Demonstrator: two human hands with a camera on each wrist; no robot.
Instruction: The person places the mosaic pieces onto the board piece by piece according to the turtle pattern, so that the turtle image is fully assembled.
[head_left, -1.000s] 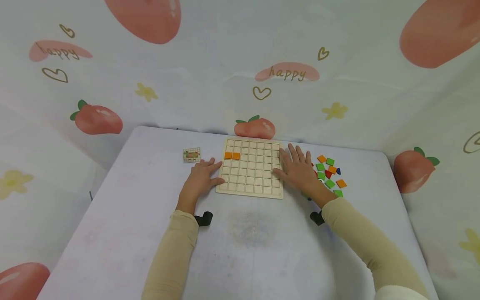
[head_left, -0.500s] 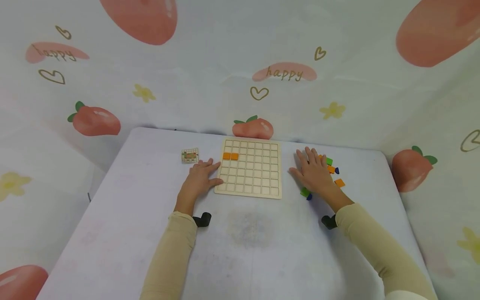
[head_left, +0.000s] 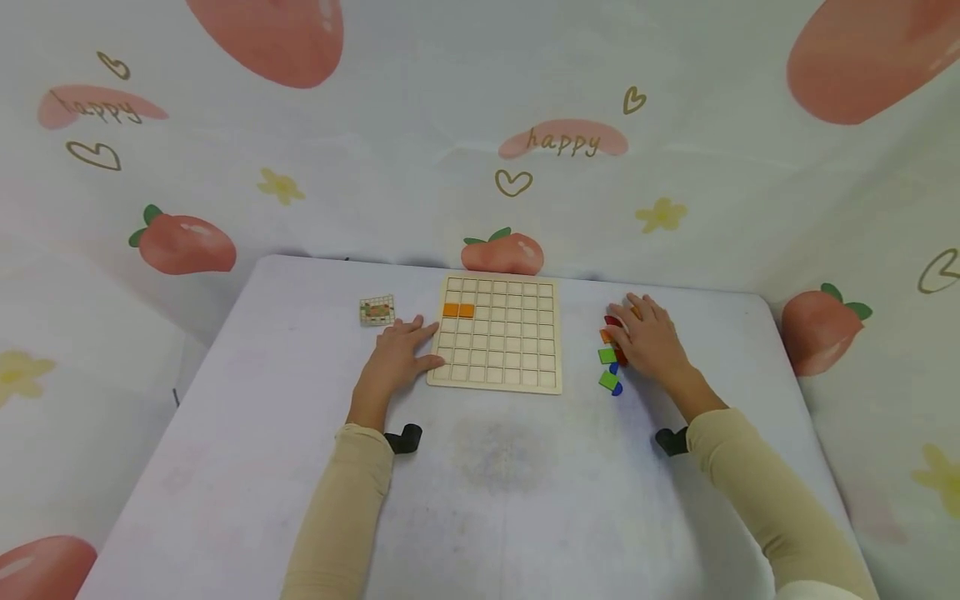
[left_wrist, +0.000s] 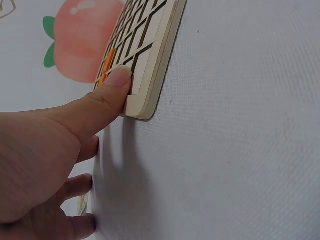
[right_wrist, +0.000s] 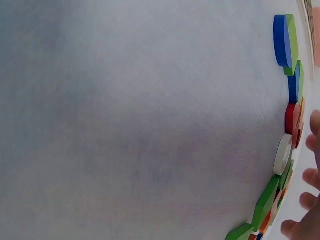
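A square wooden grid board lies flat near the back of the table, with two orange square tiles side by side in its left part. My left hand is at the board's left edge; in the left wrist view its thumb rests on the board's corner, the other fingers spread on the table side. To the right of the board, my right hand is over a scatter of coloured pieces and hides part of them. Green squares, a blue half-round piece and red pieces show beside it.
A small patterned card lies left of the board, beyond the left fingers. A peach-printed cloth wall rises directly behind the table's back edge. In the right wrist view a pale round piece is among the coloured pieces.
My right hand has moved off the board's right edge and further right over the coloured pieces, uncovering some on its left. My left hand stays at the board's left edge.
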